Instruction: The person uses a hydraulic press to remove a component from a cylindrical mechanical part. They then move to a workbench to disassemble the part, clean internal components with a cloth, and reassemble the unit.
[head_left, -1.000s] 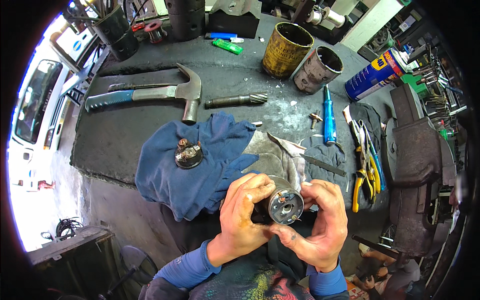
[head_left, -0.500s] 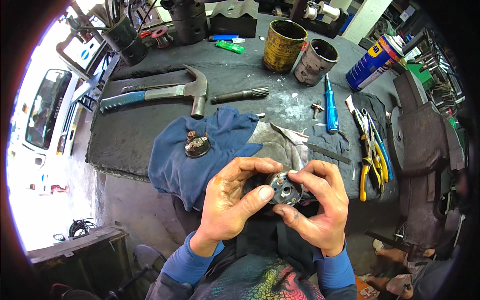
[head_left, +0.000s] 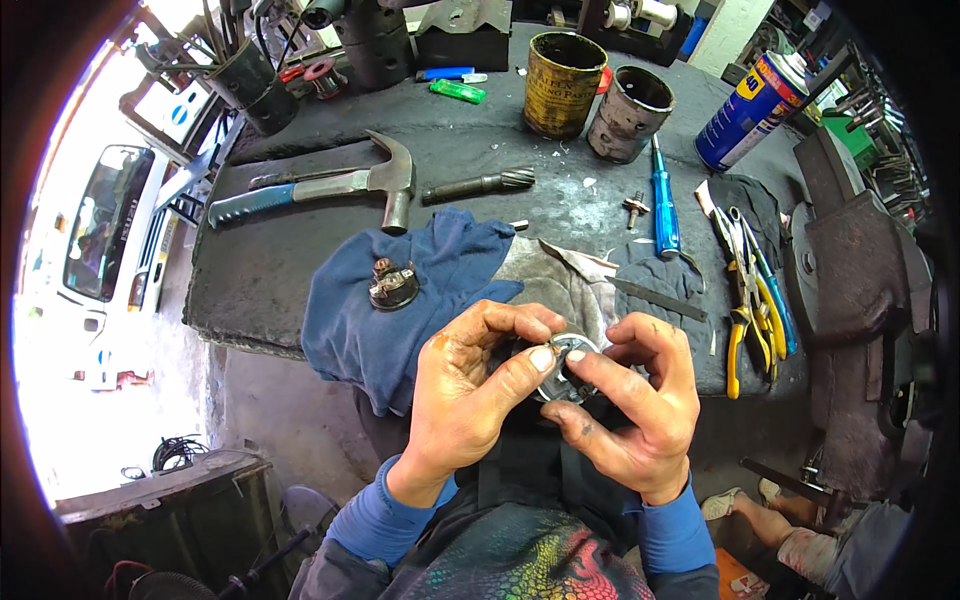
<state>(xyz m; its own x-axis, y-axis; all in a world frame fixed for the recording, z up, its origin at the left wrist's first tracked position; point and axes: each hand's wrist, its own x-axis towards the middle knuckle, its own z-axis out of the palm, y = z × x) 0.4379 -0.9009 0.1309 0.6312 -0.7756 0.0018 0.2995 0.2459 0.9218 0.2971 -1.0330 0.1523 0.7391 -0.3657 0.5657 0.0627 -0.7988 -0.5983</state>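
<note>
Between both my hands, just off the bench's near edge, is a small round metal housing (head_left: 566, 388) with fittings inside its rim. My left hand (head_left: 462, 390) wraps its left side, thumb tip at the upper rim. The index finger of my right hand (head_left: 640, 410) presses on its open face, and the right thumb supports it from below. Fingers cover much of the housing. A dark round cap (head_left: 393, 290) with metal terminals on top rests on a blue cloth (head_left: 345, 325) to the left. A grey rag (head_left: 545, 285) lies just beyond my hands.
On the dark bench (head_left: 240, 285) lie a claw hammer (head_left: 340, 185), a fluted cutter (head_left: 480, 185), a blue screwdriver (head_left: 664, 205) and yellow-handled pliers (head_left: 740, 330). Two grimy cans (head_left: 562, 95) and a blue spray can (head_left: 750, 115) stand behind. A person's legs (head_left: 770, 520) show at lower right.
My right index finger has moved inward over the housing's face, and the left thumb has shifted to its upper rim. The housing looks tilted differently. The view has shifted slightly.
</note>
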